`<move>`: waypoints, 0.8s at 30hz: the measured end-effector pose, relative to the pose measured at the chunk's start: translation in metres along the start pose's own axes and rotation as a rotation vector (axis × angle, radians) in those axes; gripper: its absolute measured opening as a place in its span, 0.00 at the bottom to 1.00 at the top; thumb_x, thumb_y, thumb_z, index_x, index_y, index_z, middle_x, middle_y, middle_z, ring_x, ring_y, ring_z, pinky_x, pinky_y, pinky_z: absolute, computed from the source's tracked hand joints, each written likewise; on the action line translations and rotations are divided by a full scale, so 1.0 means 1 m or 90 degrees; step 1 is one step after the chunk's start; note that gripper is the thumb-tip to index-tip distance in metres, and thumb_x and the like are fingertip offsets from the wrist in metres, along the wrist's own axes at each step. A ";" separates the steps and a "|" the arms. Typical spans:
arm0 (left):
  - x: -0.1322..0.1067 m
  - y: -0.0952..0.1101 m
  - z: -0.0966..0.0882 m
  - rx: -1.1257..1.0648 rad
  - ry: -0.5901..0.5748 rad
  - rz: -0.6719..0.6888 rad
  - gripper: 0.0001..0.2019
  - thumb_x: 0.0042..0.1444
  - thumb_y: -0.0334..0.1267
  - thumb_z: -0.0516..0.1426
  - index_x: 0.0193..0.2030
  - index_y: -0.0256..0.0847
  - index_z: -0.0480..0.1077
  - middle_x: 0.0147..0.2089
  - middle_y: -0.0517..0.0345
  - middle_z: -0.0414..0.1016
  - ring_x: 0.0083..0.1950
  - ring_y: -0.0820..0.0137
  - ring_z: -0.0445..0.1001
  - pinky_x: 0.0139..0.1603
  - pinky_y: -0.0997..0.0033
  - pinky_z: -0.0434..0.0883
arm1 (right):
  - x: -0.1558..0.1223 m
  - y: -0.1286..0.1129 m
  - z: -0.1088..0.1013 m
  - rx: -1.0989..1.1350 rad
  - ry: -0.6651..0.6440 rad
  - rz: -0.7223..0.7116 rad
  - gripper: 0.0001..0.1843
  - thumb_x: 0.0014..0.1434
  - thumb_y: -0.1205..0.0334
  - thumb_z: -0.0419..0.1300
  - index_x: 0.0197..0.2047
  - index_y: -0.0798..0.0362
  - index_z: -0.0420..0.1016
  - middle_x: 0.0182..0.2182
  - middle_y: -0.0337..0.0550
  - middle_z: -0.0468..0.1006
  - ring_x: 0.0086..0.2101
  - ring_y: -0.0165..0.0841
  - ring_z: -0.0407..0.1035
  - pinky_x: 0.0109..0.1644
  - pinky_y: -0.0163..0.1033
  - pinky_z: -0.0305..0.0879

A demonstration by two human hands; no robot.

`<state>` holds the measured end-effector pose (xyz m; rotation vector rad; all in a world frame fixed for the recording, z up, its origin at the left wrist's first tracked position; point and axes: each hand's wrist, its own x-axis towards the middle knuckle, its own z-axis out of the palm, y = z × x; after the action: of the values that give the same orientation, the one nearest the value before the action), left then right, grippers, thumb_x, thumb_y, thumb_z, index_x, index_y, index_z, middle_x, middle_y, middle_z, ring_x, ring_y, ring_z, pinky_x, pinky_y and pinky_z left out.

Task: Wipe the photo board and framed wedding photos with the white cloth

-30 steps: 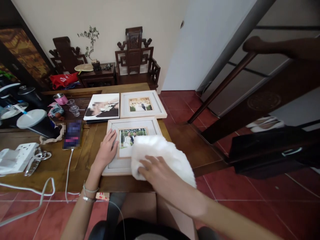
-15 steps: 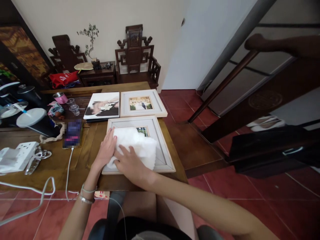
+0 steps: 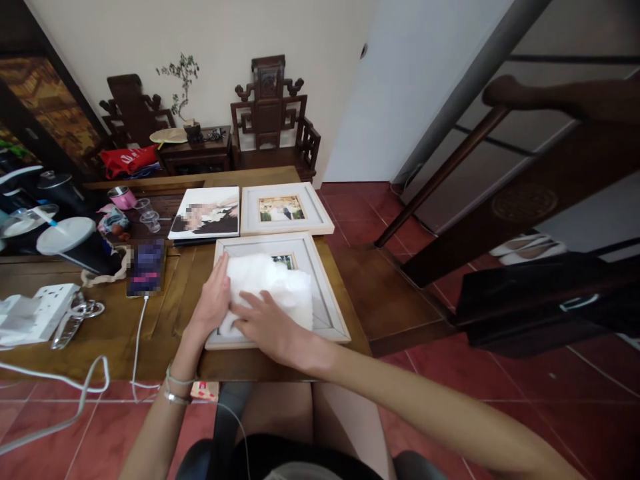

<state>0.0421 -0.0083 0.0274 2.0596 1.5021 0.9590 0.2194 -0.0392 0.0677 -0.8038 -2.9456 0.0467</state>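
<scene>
A pale wooden picture frame (image 3: 325,300) lies flat on the wooden table (image 3: 115,337) in front of me. A fluffy white cloth (image 3: 273,288) covers most of its photo. My right hand (image 3: 267,323) presses flat on the cloth, fingers spread. My left hand (image 3: 214,300) lies flat on the frame's left edge, fingers stretched out, touching the cloth. I wear a bracelet on the left wrist.
Behind lie a second framed photo (image 3: 284,208) and a canvas print (image 3: 206,213). To the left are a phone (image 3: 145,267) on a cable, a power strip (image 3: 47,310), cups and pots. Carved chairs (image 3: 270,113) stand by the wall. Red tiled floor and a stair rail (image 3: 445,173) lie to the right.
My right hand swept the cloth from the frame's right, overhanging the table edge, leftward onto the photo. It now rests next to my left hand, which stayed on the frame's left edge.
</scene>
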 end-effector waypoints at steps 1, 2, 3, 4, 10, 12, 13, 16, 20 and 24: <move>0.000 -0.001 0.000 0.007 -0.004 0.001 0.31 0.70 0.50 0.36 0.74 0.37 0.45 0.75 0.46 0.47 0.76 0.63 0.44 0.74 0.55 0.45 | -0.004 -0.002 -0.002 0.005 -0.009 -0.004 0.11 0.64 0.72 0.54 0.42 0.52 0.77 0.55 0.47 0.73 0.56 0.46 0.62 0.51 0.53 0.66; -0.001 -0.002 0.000 0.014 -0.009 0.002 0.30 0.70 0.50 0.36 0.74 0.37 0.45 0.75 0.46 0.47 0.76 0.63 0.44 0.74 0.55 0.45 | -0.005 -0.003 -0.003 0.004 -0.014 -0.002 0.11 0.64 0.72 0.55 0.41 0.52 0.77 0.54 0.45 0.74 0.56 0.45 0.62 0.51 0.52 0.66; -0.001 -0.003 0.001 0.021 -0.012 0.001 0.30 0.70 0.49 0.37 0.74 0.38 0.44 0.75 0.46 0.47 0.76 0.63 0.44 0.74 0.55 0.45 | -0.004 -0.002 -0.004 -0.001 -0.013 0.005 0.11 0.64 0.72 0.54 0.40 0.51 0.77 0.53 0.44 0.75 0.56 0.44 0.63 0.51 0.50 0.66; -0.002 -0.004 0.001 0.027 -0.015 -0.002 0.30 0.70 0.49 0.37 0.74 0.38 0.44 0.75 0.46 0.46 0.76 0.63 0.43 0.74 0.55 0.45 | -0.001 0.002 -0.003 -0.011 -0.008 0.014 0.11 0.64 0.72 0.54 0.39 0.51 0.77 0.53 0.43 0.75 0.56 0.43 0.63 0.50 0.49 0.66; -0.001 -0.007 0.006 0.099 -0.041 -0.016 0.29 0.70 0.47 0.40 0.73 0.35 0.48 0.75 0.41 0.47 0.75 0.60 0.45 0.73 0.51 0.50 | 0.029 0.061 -0.006 -0.061 0.044 0.103 0.19 0.61 0.80 0.50 0.49 0.54 0.74 0.60 0.52 0.69 0.61 0.45 0.58 0.55 0.51 0.62; 0.000 -0.006 0.008 0.145 -0.039 -0.005 0.27 0.69 0.45 0.41 0.71 0.34 0.53 0.73 0.40 0.51 0.75 0.58 0.48 0.72 0.49 0.53 | 0.032 0.082 -0.017 -0.080 0.072 0.137 0.24 0.61 0.83 0.46 0.53 0.56 0.71 0.63 0.56 0.65 0.62 0.47 0.56 0.57 0.55 0.60; 0.000 -0.005 0.009 0.165 -0.034 0.004 0.26 0.69 0.44 0.42 0.69 0.33 0.55 0.73 0.39 0.53 0.74 0.57 0.49 0.71 0.49 0.54 | 0.031 0.090 -0.023 -0.093 0.088 0.151 0.26 0.61 0.83 0.44 0.56 0.57 0.70 0.64 0.57 0.62 0.63 0.49 0.54 0.57 0.56 0.59; 0.001 -0.007 0.010 0.179 -0.009 0.030 0.24 0.66 0.37 0.43 0.67 0.35 0.61 0.71 0.41 0.57 0.73 0.58 0.53 0.71 0.50 0.56 | 0.028 0.096 -0.035 -0.122 0.109 0.165 0.26 0.62 0.83 0.42 0.57 0.59 0.69 0.66 0.58 0.60 0.65 0.53 0.49 0.59 0.59 0.56; 0.002 -0.015 0.011 0.140 0.013 0.025 0.25 0.64 0.32 0.43 0.67 0.37 0.60 0.70 0.43 0.59 0.73 0.60 0.54 0.71 0.52 0.57 | 0.027 0.078 -0.019 -0.108 0.049 0.138 0.22 0.63 0.80 0.45 0.51 0.57 0.73 0.62 0.56 0.66 0.61 0.55 0.56 0.58 0.62 0.59; 0.002 -0.018 0.012 0.140 0.010 0.027 0.24 0.64 0.32 0.44 0.67 0.38 0.61 0.70 0.43 0.59 0.73 0.60 0.53 0.70 0.50 0.57 | 0.009 0.052 0.001 -0.081 0.008 0.094 0.18 0.62 0.78 0.50 0.47 0.52 0.75 0.57 0.51 0.71 0.57 0.50 0.62 0.56 0.58 0.62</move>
<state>0.0396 0.0001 0.0071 2.2479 1.6416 0.8607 0.2372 0.0100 0.0644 -1.0341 -2.8949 -0.1368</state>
